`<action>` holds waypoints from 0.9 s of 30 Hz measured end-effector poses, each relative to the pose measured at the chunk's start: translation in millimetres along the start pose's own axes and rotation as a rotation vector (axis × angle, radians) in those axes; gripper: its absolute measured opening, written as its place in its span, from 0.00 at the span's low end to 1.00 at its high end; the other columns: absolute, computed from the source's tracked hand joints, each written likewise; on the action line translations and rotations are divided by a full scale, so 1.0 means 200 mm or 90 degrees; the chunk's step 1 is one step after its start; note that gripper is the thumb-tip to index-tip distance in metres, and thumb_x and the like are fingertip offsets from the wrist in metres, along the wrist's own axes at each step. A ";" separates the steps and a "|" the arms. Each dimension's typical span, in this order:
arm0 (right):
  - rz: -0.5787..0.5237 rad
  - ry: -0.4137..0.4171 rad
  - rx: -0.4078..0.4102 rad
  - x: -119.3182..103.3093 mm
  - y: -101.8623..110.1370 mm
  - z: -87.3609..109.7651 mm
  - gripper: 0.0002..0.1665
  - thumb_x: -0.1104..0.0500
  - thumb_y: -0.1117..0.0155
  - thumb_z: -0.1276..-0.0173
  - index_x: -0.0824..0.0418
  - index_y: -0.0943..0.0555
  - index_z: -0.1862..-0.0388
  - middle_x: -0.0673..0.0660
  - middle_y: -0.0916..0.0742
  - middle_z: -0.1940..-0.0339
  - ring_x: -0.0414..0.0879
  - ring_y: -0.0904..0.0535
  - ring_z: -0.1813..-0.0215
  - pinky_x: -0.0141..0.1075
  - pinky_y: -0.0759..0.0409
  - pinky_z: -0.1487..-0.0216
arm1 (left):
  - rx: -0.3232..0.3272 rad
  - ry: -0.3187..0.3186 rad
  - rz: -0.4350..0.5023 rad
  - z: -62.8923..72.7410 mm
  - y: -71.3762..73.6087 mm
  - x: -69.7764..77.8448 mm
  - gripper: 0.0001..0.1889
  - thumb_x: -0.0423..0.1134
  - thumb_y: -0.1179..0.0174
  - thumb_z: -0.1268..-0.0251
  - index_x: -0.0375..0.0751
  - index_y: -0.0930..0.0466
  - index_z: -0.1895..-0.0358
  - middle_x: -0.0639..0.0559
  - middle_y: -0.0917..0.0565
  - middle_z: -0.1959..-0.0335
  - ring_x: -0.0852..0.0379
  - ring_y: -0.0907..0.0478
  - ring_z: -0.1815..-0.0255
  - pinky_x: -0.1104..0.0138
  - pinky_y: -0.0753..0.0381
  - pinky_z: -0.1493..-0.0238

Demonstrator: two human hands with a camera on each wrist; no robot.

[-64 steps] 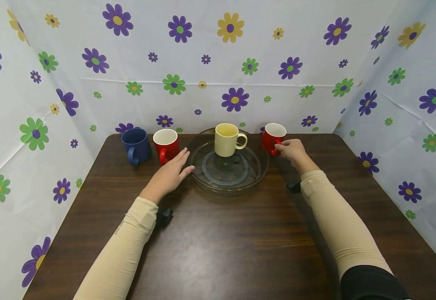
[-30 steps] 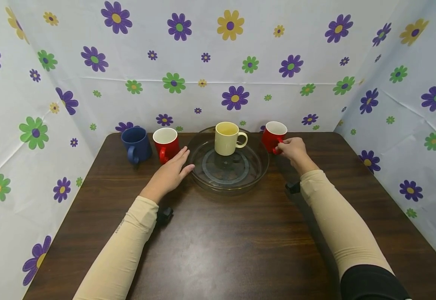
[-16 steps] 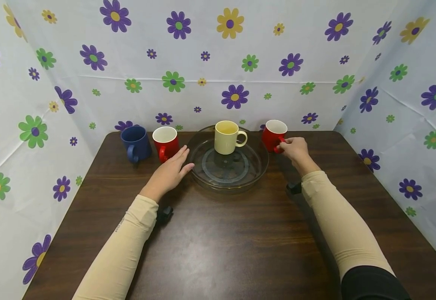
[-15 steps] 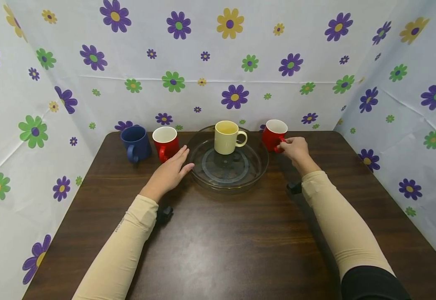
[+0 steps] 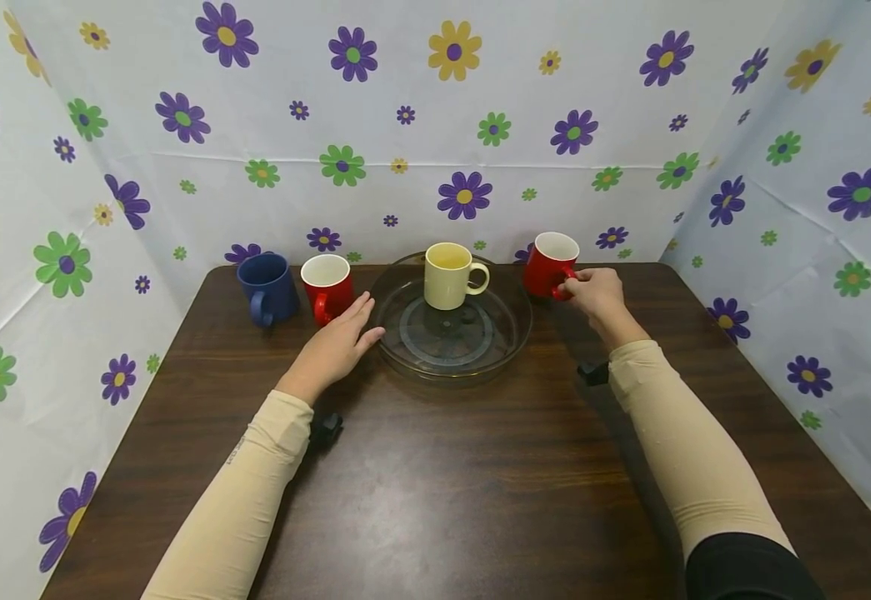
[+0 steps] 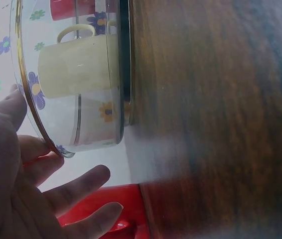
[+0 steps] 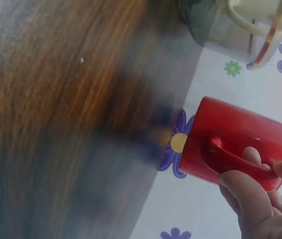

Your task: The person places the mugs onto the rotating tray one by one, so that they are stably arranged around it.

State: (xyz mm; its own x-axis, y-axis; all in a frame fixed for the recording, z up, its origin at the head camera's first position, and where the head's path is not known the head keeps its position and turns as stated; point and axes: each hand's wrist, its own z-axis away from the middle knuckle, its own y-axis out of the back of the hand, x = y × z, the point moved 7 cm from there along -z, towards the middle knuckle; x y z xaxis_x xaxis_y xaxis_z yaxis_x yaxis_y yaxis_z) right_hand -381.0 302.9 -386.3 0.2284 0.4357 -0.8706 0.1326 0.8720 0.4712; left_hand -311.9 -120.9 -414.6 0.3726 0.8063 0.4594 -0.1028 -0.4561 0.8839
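My right hand (image 5: 598,298) holds a red mug (image 5: 544,275) with a white inside by its handle, at the back right of the table. In the right wrist view thumb and fingers pinch the handle (image 7: 235,163), and the mug's base is clear of the wood. My left hand (image 5: 332,348) lies with fingers extended at the left side of a round clear glass dish (image 5: 506,333). The left wrist view has its fingers at the dish's rim (image 6: 36,117). A pale yellow mug (image 5: 446,279) stands upright in the dish, handle to the right.
Left of the dish, a second red mug (image 5: 327,287) stands just beyond my left fingertips. A dark blue mug (image 5: 273,292) is beside it. Flowered white sheeting (image 5: 397,75) rises behind the brown wooden table (image 5: 435,483) and along both sides.
The red mug in my right hand has risen slightly off the table and tilted a little, the hand moving up with it. My left hand, the dish and the other mugs stay put.
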 end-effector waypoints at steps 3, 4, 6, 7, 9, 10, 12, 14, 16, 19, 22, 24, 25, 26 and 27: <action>-0.008 0.001 -0.001 -0.01 0.02 0.01 0.23 0.59 0.43 0.21 0.74 0.24 0.36 0.72 0.17 0.42 0.61 0.19 0.43 0.48 0.21 0.37 | -0.003 0.003 -0.001 0.00 0.00 0.00 0.37 0.52 0.47 0.21 0.36 0.47 0.20 0.44 0.49 0.17 0.45 0.48 0.19 0.48 0.44 0.23; -0.011 0.001 -0.002 -0.01 0.02 0.02 0.23 0.59 0.43 0.22 0.74 0.24 0.36 0.72 0.17 0.42 0.61 0.19 0.43 0.48 0.21 0.37 | -0.004 0.004 0.000 0.01 0.00 0.01 0.37 0.52 0.47 0.21 0.36 0.46 0.20 0.44 0.49 0.17 0.45 0.48 0.19 0.47 0.44 0.23; -0.008 -0.001 -0.003 -0.02 0.03 0.03 0.24 0.58 0.43 0.22 0.73 0.24 0.36 0.71 0.17 0.42 0.61 0.19 0.42 0.46 0.20 0.38 | -0.006 0.007 0.001 0.01 0.00 0.01 0.37 0.52 0.47 0.21 0.36 0.46 0.20 0.44 0.49 0.17 0.44 0.48 0.19 0.47 0.44 0.23; -0.006 -0.001 -0.003 -0.02 0.04 0.03 0.23 0.58 0.43 0.22 0.73 0.24 0.36 0.71 0.17 0.42 0.61 0.19 0.42 0.45 0.20 0.38 | -0.007 0.008 0.000 0.01 0.00 0.01 0.37 0.52 0.47 0.21 0.36 0.47 0.20 0.44 0.49 0.17 0.44 0.48 0.19 0.47 0.43 0.23; 0.000 0.003 -0.004 -0.03 0.04 0.04 0.23 0.58 0.43 0.22 0.73 0.23 0.37 0.70 0.17 0.42 0.60 0.19 0.42 0.44 0.19 0.39 | -0.010 0.010 0.000 0.01 0.00 0.01 0.37 0.52 0.48 0.21 0.37 0.47 0.20 0.44 0.49 0.17 0.45 0.48 0.19 0.47 0.43 0.23; 0.004 0.004 -0.004 -0.04 0.05 0.04 0.23 0.58 0.42 0.22 0.73 0.23 0.37 0.70 0.17 0.42 0.61 0.19 0.42 0.44 0.19 0.39 | -0.010 0.011 -0.001 0.01 0.00 0.01 0.37 0.52 0.48 0.21 0.37 0.47 0.19 0.44 0.49 0.17 0.45 0.48 0.19 0.47 0.43 0.23; 0.009 0.010 -0.004 -0.05 0.06 0.05 0.23 0.59 0.43 0.22 0.73 0.23 0.36 0.70 0.17 0.41 0.61 0.20 0.41 0.45 0.20 0.38 | -0.011 0.009 -0.003 0.01 0.00 0.01 0.37 0.53 0.49 0.21 0.37 0.47 0.19 0.44 0.49 0.17 0.45 0.48 0.19 0.47 0.44 0.23; 0.006 0.016 -0.006 -0.06 0.06 0.05 0.23 0.60 0.43 0.22 0.73 0.24 0.35 0.70 0.18 0.41 0.62 0.20 0.40 0.48 0.21 0.37 | -0.011 0.008 -0.004 0.01 0.00 0.01 0.37 0.54 0.49 0.21 0.37 0.47 0.19 0.44 0.49 0.17 0.45 0.49 0.18 0.48 0.44 0.23; 0.003 0.018 -0.007 -0.08 0.07 0.06 0.24 0.60 0.43 0.22 0.73 0.25 0.34 0.71 0.18 0.41 0.63 0.21 0.40 0.51 0.22 0.35 | -0.010 0.007 -0.003 0.01 0.00 0.01 0.37 0.55 0.49 0.21 0.36 0.47 0.20 0.44 0.49 0.17 0.45 0.49 0.18 0.48 0.45 0.23; 0.004 0.019 -0.011 -0.10 0.08 0.08 0.24 0.60 0.44 0.22 0.73 0.25 0.33 0.71 0.18 0.41 0.62 0.21 0.40 0.51 0.23 0.35 | -0.009 0.008 0.001 0.01 0.01 0.02 0.37 0.53 0.48 0.21 0.36 0.47 0.20 0.44 0.49 0.17 0.45 0.49 0.18 0.48 0.45 0.23; 0.012 0.018 -0.012 -0.13 0.09 0.10 0.24 0.59 0.43 0.21 0.72 0.25 0.34 0.70 0.17 0.41 0.60 0.20 0.40 0.48 0.21 0.36 | -0.008 0.010 0.005 0.01 0.01 0.02 0.37 0.52 0.48 0.21 0.37 0.47 0.20 0.44 0.49 0.17 0.45 0.49 0.18 0.47 0.44 0.23; 0.016 0.020 -0.012 -0.15 0.10 0.11 0.24 0.58 0.43 0.21 0.72 0.25 0.34 0.69 0.17 0.42 0.59 0.19 0.41 0.46 0.21 0.38 | -0.009 0.010 0.006 0.01 0.01 0.03 0.37 0.52 0.48 0.21 0.36 0.47 0.19 0.44 0.49 0.17 0.45 0.49 0.18 0.47 0.44 0.23; 0.019 0.023 -0.011 -0.16 0.10 0.12 0.24 0.58 0.43 0.21 0.72 0.24 0.34 0.69 0.17 0.42 0.58 0.19 0.42 0.45 0.20 0.39 | -0.008 0.011 0.008 0.01 0.02 0.03 0.37 0.52 0.48 0.21 0.36 0.47 0.20 0.44 0.49 0.17 0.45 0.49 0.18 0.47 0.44 0.23; 0.021 0.027 -0.010 -0.17 0.10 0.13 0.24 0.57 0.43 0.21 0.71 0.24 0.34 0.69 0.16 0.42 0.57 0.19 0.42 0.44 0.20 0.39 | -0.008 0.012 0.008 0.01 0.02 0.03 0.37 0.52 0.48 0.21 0.36 0.47 0.20 0.44 0.49 0.17 0.45 0.49 0.18 0.47 0.44 0.23; 0.023 0.030 -0.010 -0.18 0.10 0.13 0.24 0.57 0.43 0.21 0.71 0.24 0.34 0.69 0.16 0.42 0.57 0.19 0.43 0.43 0.19 0.40 | -0.009 0.011 0.007 0.01 0.02 0.03 0.37 0.52 0.48 0.21 0.36 0.47 0.20 0.44 0.49 0.17 0.45 0.49 0.18 0.47 0.44 0.23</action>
State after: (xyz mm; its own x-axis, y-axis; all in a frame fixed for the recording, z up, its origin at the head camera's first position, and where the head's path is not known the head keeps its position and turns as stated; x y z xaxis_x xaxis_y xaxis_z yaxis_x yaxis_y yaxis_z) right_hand -361.0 299.1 -342.0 0.1872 0.4766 -0.8589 0.1102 0.8587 0.5005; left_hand -307.6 -119.5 -409.3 0.3548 0.8080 0.4704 -0.1193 -0.4599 0.8799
